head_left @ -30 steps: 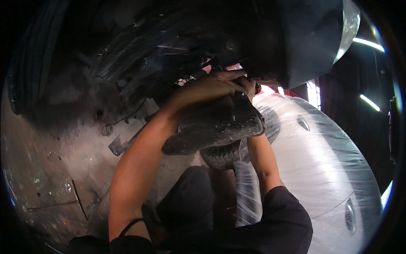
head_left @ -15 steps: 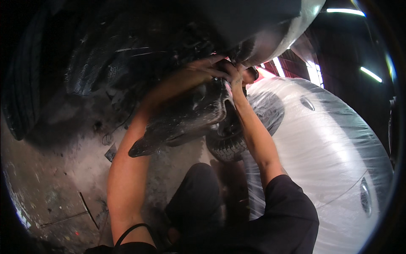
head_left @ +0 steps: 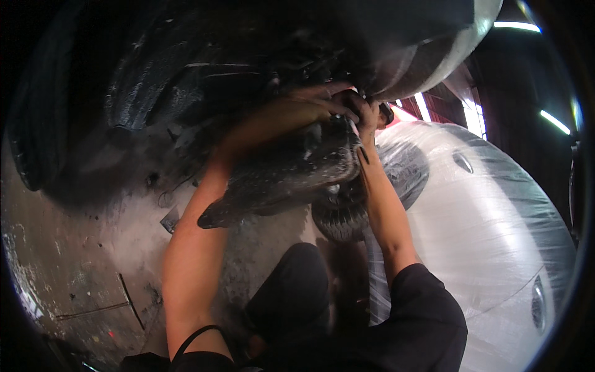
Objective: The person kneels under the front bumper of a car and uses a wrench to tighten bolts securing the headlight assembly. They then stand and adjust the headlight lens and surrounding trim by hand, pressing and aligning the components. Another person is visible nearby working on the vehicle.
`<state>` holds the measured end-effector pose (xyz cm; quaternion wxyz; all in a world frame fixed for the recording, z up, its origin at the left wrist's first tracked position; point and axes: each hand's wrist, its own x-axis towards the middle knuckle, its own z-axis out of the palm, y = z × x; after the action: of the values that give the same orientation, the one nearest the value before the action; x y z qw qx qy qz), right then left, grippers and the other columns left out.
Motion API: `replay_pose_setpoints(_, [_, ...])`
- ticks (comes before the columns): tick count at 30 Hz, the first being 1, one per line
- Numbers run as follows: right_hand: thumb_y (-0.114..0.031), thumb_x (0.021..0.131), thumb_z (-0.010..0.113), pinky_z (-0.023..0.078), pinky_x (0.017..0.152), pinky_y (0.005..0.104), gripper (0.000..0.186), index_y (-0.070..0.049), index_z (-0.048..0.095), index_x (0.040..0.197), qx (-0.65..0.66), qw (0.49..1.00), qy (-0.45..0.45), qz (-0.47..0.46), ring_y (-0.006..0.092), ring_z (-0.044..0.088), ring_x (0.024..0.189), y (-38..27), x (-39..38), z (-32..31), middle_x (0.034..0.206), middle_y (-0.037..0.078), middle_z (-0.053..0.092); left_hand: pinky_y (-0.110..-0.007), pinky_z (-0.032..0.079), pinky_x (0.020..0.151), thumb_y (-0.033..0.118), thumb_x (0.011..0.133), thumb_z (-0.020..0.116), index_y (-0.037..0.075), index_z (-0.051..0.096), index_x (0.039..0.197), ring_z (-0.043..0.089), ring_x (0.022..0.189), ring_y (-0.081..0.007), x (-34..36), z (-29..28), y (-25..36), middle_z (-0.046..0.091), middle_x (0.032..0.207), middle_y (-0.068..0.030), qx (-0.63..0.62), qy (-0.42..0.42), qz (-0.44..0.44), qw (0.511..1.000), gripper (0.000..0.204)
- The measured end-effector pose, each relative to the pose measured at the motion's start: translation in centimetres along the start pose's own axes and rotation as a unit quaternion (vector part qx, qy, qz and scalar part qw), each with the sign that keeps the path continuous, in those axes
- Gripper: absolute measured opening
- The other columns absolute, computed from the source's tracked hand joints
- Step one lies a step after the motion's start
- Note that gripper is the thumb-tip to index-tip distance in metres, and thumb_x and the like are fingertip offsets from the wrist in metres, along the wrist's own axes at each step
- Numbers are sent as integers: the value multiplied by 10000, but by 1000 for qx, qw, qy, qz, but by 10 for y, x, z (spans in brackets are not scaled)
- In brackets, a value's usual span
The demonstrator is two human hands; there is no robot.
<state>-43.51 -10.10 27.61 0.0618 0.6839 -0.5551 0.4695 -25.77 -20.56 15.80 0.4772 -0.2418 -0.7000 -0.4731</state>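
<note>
Both my hands meet under the curved edge of a raised car body panel (head_left: pixel 427 62). My right hand (head_left: pixel 370 115) has its fingers closed around a small dark object (head_left: pixel 387 115) whose kind I cannot make out. Close beside it, my left hand (head_left: pixel 328 99) reaches over from the left, its fingers curled at the same spot and partly in shadow. Below the hands hangs a dusty, dark moulded panel (head_left: pixel 279 186), between my forearms. My left arm passes behind its upper part.
A car (head_left: pixel 471 223) wrapped in clear plastic film stands at the right, a tyre (head_left: pixel 341 220) near its front. Dark, dusty vehicle parts (head_left: pixel 155 80) fill the upper left. A thin metal rod (head_left: pixel 130 301) lies on the stained floor (head_left: pixel 74 260).
The whole view has shifted, so hands, panel and wrapped car appear slightly farther right. Both hands stay together at the same place under the car body panel.
</note>
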Motion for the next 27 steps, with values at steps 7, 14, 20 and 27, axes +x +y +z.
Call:
replay_pose_setpoints(7, [-130,947,622,559,914,348,348,28,595,1257,-125,989,-13,-76,245,684,1003,31,-9,-20,1147,144,662,-341,301,1210,164,966,556,87,719,1268,437,1472,-257,10,-9,0,442,1607,-149,6,9,2,1000,352])
replay_pose_setpoints(14, [-134,956,636,567,901,336,335,56,603,1229,-110,993,-25,-45,230,644,1105,73,0,-43,1274,143,593,-364,363,1181,181,990,553,87,697,1313,447,1453,-234,20,-7,5,457,1599,-95,-81,38,-71,994,366])
replay_pose_setpoints(20, [-64,868,731,531,892,389,308,-1,683,1166,-171,983,52,-41,308,629,1101,78,8,-48,1248,164,585,-407,372,1181,185,1006,541,139,705,1312,454,1434,-246,20,-5,12,395,1641,-85,-166,32,-111,979,351])
replay_pose_setpoints(27, [-48,760,817,497,853,431,370,-77,734,1120,-358,904,34,-233,354,614,1049,94,12,-53,1164,185,612,-412,361,1189,208,1014,530,143,712,1299,442,1439,-244,21,-9,20,387,1644,-87,-123,9,-122,985,344])
